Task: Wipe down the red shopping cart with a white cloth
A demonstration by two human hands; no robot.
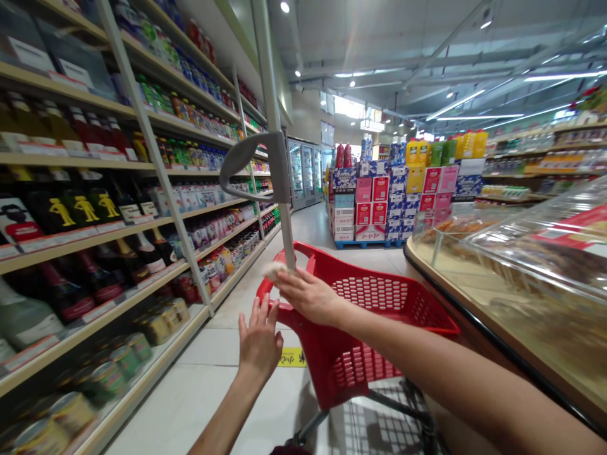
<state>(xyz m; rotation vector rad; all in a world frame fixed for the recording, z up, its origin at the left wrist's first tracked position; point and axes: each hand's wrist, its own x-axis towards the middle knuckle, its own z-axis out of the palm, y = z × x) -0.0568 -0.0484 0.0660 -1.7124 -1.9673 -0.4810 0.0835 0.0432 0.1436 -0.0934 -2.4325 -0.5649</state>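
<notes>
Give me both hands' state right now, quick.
Left hand: open, close to the red cart; contact can't be told.
Right hand: holding a whitish wad, perhaps cloth.

Two grips show: one left grip (260, 341) at seven o'clock, one right grip (306, 296) at six. There is one pale wad (275, 270) at half past seven, one red cart (379, 287) at four, one metal pole (267, 69) with one grey handle (279, 167) at eleven, one yellow floor label (293, 358) at six, one blue pallet (370, 244) at three, two red bags (348, 155) at one, and three black packs with yellow figures (85, 208) at nine.
</notes>
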